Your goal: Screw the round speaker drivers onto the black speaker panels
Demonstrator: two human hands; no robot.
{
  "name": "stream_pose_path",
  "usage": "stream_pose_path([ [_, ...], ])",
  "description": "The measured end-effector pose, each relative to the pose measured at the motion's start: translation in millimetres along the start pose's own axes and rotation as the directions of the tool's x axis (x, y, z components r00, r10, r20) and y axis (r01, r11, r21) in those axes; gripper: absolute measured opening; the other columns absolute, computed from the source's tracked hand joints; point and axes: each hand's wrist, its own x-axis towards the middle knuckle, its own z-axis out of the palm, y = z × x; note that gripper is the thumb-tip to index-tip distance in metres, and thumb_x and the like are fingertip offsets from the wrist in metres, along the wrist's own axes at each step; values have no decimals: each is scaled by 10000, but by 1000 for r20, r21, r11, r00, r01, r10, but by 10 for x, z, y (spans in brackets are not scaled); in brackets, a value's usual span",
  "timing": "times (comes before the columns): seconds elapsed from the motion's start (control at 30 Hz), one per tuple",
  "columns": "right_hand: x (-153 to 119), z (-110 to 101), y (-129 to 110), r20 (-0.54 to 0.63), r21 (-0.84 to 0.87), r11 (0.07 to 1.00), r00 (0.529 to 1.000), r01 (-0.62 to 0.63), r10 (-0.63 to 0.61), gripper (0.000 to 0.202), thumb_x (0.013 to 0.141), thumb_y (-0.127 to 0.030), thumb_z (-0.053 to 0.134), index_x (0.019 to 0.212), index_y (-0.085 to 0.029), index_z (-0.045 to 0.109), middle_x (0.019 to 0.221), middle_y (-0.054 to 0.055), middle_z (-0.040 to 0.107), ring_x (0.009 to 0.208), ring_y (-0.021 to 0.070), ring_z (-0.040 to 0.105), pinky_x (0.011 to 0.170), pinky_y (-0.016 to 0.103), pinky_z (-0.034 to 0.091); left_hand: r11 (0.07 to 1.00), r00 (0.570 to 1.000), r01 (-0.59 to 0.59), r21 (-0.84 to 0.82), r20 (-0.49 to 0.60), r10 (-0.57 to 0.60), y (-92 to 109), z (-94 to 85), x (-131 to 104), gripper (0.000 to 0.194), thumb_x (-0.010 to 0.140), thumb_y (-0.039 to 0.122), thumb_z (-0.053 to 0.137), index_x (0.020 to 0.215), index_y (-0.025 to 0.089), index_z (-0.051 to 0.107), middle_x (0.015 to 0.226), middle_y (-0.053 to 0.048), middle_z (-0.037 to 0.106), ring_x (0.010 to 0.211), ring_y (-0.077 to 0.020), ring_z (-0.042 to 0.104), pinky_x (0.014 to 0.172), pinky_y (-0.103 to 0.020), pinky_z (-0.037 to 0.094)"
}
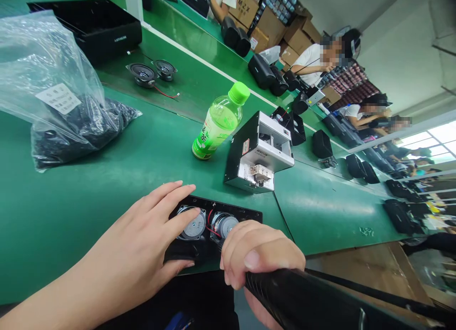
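On the green bench: a black panel, fitted with two round speakers, lies near the front edge.
Left hand: partly open, fingers and thumb spread across the panel.
Right hand: closed around a black tool at the panel.
Beyond: a green-capped bottle stands beside a small machine.

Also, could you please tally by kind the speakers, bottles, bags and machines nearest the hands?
Mounted speakers in the black panel: 2
Loose speakers: 2
Bottle: 1
Plastic bag: 1
Silver-and-black machine: 1
Total: 7
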Motion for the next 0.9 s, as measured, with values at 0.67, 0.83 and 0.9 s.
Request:
stream_pose_path([
  [0.67, 0, -691, -366, -532, 69, 977, 836, 204, -137, 601, 1145, -913, 813, 1434, -404, 953, 745, -33, 773, 550, 214, 701, 592, 383, 703, 999, 997, 42, 3, 61, -42, -508, 162, 11, 511, 1084, 490, 730, 1584, 483, 832, 1821, 81, 778, 1438, -410, 889, 1165, -606, 808],
  [0.83, 454, -952, 73, -598, -83, 933, 731, 350, -328, 591, 1190, -878, 697, 1273, -319, 871, 680, -55, 722, 461, 178, 619, 471, 287, 568, 1000, 997, -8, -18, 71, 9, -652, 273, 3, 473, 1016, 435, 722, 1466, 448, 866, 1783, 80, 809, 1418, -432, 904, 1154, -615, 824],
  [0.9, 545, -920, 250, -610, -149, 912, 690, 383, -390, 617, 1220, -869, 563, 1210, -302, 803, 642, -72, 657, 408, 162, 556, 420, 259, 481, 999, 998, -5, -36, 55, 7, -632, 273, 30, 434, 1038, 429, 757, 1456, 450, 874, 1740, 52, 842, 1404, -414, 912, 1137, -589, 817],
])
